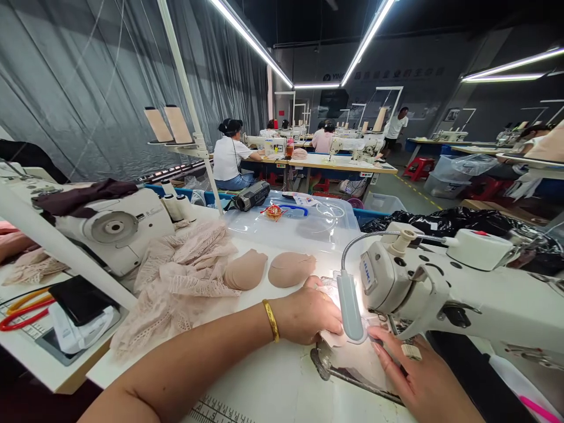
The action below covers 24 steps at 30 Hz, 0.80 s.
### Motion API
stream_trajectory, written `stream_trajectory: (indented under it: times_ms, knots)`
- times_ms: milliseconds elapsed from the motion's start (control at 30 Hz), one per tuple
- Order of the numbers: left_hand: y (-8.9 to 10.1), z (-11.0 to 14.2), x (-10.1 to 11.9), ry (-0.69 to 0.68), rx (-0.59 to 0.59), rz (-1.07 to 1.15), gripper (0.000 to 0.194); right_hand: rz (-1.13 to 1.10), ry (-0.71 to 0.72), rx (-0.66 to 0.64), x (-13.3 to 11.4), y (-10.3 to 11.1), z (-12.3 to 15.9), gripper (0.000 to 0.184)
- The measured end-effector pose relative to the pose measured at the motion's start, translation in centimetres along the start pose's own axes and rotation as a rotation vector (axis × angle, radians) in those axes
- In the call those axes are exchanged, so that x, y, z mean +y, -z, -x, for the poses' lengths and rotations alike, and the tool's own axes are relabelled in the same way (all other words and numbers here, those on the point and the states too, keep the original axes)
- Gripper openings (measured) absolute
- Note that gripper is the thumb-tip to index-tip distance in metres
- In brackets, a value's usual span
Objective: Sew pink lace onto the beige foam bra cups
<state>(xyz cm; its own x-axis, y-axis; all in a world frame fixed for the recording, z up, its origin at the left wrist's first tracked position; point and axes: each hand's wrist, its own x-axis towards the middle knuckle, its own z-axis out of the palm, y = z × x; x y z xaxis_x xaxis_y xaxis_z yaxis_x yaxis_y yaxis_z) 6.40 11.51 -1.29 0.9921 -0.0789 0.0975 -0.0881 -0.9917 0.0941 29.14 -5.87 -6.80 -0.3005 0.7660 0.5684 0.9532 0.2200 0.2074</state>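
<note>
My left hand (311,311), with a gold bracelet at its wrist, is closed on a pale pink fabric piece (332,339) at the left of the needle area. My right hand (412,367) lies with fingers stretched out on the machine bed, fingertips at the fabric's right side. Over the fabric hangs a grey lamp head (351,308), which hides part of it. The white sewing machine (392,276) stands just behind my right hand. Beyond my left hand are two groups of beige cup-shaped pieces, one stacked (247,271) and one beside it (291,270).
Lace fabric (180,282) is heaped left of the cups. A clear plastic lid (326,223) bears small items at the back. Another sewing machine (114,226) and a black phone (81,299) are at left. Co-workers sit at tables ahead, including a person in white (230,155).
</note>
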Motion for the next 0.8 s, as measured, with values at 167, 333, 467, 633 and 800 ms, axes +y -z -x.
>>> stream_trajectory:
  times_ms: [167,333,467,633,800]
  knots:
    - [-0.4,-0.1,-0.2,0.006,-0.015,0.004,0.029,0.123,0.077,0.123,-0.2,0.1,-0.3,0.067]
    - [-0.5,-0.1,0.0,-0.005,0.013,0.005,0.023,0.113,0.055,0.083,-0.7,0.4,-0.6,0.069]
    - [-0.2,0.0,0.3,-0.011,0.033,-0.001,0.022,-0.003,-0.049,0.033,-0.6,0.4,-0.5,0.069]
    - [-0.2,0.1,0.3,-0.017,0.043,0.006,0.022,-0.038,-0.035,-0.044,0.1,-0.4,0.7,0.052]
    - [-0.6,0.2,0.1,-0.016,0.055,0.015,0.023,-0.029,-0.034,-0.064,0.3,-0.6,1.2,0.041]
